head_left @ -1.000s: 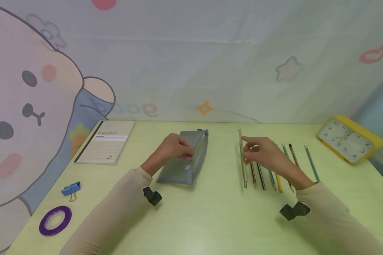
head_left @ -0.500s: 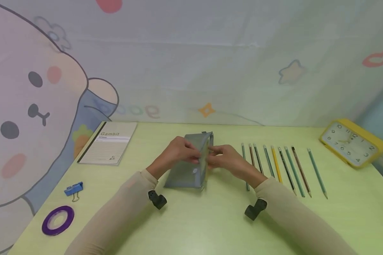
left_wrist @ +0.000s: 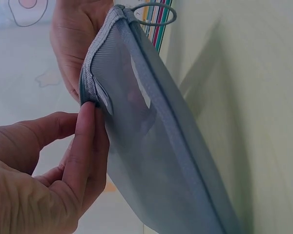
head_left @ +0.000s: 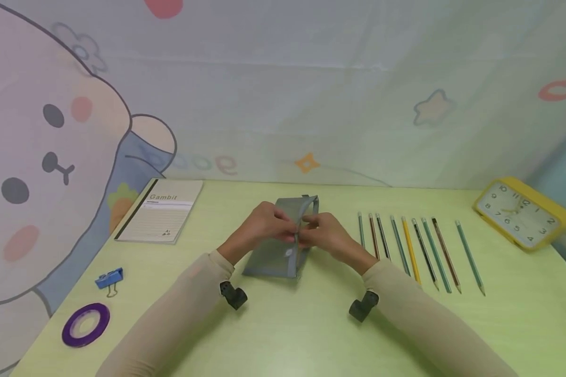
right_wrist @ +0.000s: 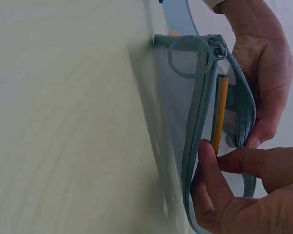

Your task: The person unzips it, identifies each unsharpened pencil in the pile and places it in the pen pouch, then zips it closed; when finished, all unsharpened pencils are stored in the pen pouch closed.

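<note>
A grey mesh zipper pouch [head_left: 271, 260] stands tilted on the table, its zipped mouth facing right. My left hand [head_left: 266, 225] pinches one edge of the mouth between thumb and fingers. At the opening, my right hand [head_left: 332, 238] pinches a yellow-orange pencil [right_wrist: 220, 109], which lies between the two zipper edges in the right wrist view. The head view hides this pencil behind fingers and mesh. A zipper pull ring [right_wrist: 183, 57] hangs at the pouch's near corner. To the right lies a row of pencils [head_left: 409, 243] in green, brown, black and yellow.
A yellow alarm clock [head_left: 519, 212] stands at the back right. On the left are a Gambit notebook [head_left: 160, 212], a blue binder clip [head_left: 109, 278] and a roll of tape with a purple core ring [head_left: 86, 324]. A printed curtain [head_left: 273, 94] hangs behind the table.
My right hand has carried the pencil leftward from the row to the pouch, and its fingers are now at the mouth. The left hand keeps its pinch on the edge.
</note>
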A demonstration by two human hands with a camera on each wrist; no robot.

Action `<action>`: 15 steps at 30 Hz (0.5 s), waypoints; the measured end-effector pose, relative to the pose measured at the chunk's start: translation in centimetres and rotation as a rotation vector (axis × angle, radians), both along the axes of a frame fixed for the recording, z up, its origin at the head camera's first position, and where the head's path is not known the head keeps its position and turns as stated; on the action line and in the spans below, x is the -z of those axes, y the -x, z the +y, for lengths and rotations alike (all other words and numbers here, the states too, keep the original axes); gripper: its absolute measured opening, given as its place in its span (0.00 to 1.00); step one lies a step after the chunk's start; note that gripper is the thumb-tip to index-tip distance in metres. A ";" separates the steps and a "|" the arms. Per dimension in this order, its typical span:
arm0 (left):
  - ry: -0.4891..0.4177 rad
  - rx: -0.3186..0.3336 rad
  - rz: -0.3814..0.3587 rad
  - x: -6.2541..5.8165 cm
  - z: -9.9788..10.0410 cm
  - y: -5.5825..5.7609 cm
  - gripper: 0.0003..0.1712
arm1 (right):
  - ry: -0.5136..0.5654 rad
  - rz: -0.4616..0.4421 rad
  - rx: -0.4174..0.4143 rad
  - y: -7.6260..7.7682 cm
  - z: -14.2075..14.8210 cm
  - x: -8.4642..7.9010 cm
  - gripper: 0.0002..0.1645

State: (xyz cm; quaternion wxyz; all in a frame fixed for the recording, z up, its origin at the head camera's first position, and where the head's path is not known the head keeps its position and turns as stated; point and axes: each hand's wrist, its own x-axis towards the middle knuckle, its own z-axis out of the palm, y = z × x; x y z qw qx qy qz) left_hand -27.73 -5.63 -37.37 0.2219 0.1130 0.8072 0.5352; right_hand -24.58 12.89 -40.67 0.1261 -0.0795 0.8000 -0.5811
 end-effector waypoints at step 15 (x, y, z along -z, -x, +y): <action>0.016 -0.005 0.006 -0.3 -0.5 0.0 0.10 | -0.459 0.301 0.048 -2.7 5.9 -4.0 0.23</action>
